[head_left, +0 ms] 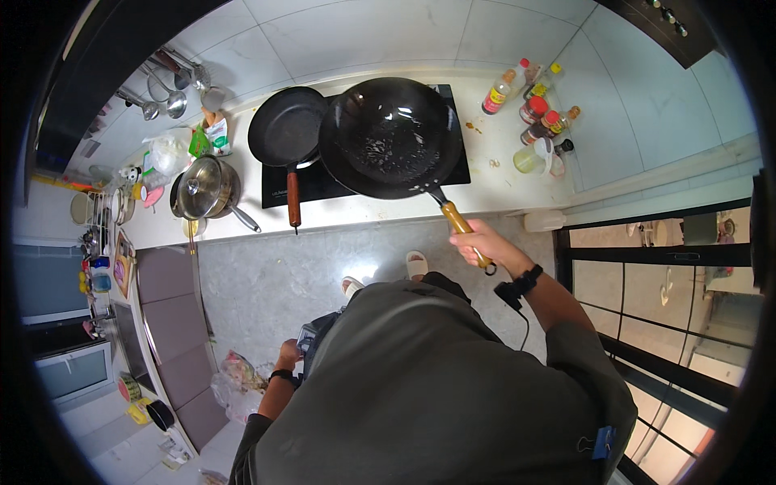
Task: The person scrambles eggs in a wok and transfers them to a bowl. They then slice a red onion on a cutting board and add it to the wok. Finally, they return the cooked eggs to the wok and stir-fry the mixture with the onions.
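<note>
My right hand [483,244] grips the yellow wooden handle [458,219] of a large black wok [388,136]. Shiny liquid, probably oil or water, coats the wok's bottom in patches. The wok is over the right part of a black cooktop [364,202]; whether it rests there or is lifted cannot be told. On its left, a black frying pan [288,127] with a reddish-brown handle sits partly over the cooktop. My left hand [290,351] hangs low by my left hip, touching or beside a grey device [307,335]; its fingers are mostly hidden.
Bottles [497,94] and jars [533,109] crowd the counter's right corner. A lidded steel saucepan [206,188] stands left, its handle past the counter's edge. Ladles [176,104] hang on the wall. Plastic bags [233,388] lie on the floor at left. A sliding door [655,254] borders the right.
</note>
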A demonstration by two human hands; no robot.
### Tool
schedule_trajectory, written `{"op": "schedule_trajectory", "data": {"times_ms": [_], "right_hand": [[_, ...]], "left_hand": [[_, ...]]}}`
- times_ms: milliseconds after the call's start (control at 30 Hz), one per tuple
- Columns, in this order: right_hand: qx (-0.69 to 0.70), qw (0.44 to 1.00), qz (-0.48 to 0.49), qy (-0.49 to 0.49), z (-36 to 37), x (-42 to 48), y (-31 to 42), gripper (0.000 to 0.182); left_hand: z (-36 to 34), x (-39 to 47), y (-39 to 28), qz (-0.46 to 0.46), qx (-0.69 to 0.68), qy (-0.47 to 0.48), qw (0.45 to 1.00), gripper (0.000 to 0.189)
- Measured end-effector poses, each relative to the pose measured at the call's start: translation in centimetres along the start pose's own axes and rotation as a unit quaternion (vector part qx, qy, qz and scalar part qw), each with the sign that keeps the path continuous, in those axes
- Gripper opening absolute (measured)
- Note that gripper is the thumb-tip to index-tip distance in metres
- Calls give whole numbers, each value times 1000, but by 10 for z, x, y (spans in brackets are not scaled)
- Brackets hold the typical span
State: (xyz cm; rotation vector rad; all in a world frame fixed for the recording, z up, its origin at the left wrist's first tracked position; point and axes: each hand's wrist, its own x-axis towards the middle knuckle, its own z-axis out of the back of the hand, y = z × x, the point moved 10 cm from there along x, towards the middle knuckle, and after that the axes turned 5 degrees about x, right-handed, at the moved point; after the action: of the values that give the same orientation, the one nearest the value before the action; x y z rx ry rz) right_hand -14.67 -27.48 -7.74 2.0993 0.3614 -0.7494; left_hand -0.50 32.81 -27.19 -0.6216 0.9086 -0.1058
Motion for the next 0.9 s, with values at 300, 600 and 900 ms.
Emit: {"op": "schedule_trajectory", "data": {"times_ms": [300, 600, 900], "right_hand": [[16, 992, 84, -90, 58, -10, 25, 15], [49, 984, 144, -89, 61, 109, 36, 15], [28, 989, 116, -92, 46, 141, 7, 14]], "left_hand": [[-3, 109, 85, -32, -37, 39, 998, 29], [-6, 34, 30, 92, -147, -42, 984, 32], [-8, -59, 86, -113, 75, -53, 989, 30]]}}
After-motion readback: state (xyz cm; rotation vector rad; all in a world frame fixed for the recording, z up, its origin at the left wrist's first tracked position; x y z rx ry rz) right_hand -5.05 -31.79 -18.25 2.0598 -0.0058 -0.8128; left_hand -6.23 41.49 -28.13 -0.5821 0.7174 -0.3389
